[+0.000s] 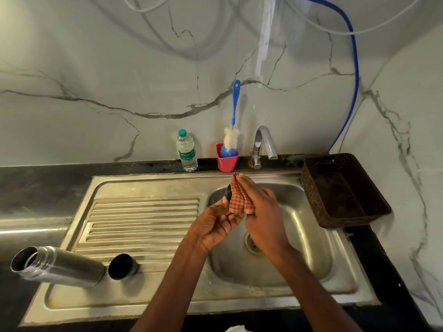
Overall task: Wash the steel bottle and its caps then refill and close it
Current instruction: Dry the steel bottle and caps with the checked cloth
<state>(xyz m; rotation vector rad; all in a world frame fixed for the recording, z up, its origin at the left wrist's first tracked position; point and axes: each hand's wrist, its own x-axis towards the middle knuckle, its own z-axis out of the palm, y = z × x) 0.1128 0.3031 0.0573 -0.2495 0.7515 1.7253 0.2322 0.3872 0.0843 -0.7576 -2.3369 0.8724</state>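
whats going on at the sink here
A person stands over the sink, wiping a small dark cap. The left hand holds the cap while the right hand rubs it with a checked cloth. The steel bottle sits open on the drainboard, with the other cap beside it. The tap shows no running water. A bottle brush stands in a pink cup, next to a plastic water bottle.

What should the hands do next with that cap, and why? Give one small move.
Probably keep wiping: the left hand holds the small dark cap over the sink, and the right hand presses the checked cloth round it. Then set it beside the other cap near the open steel bottle.
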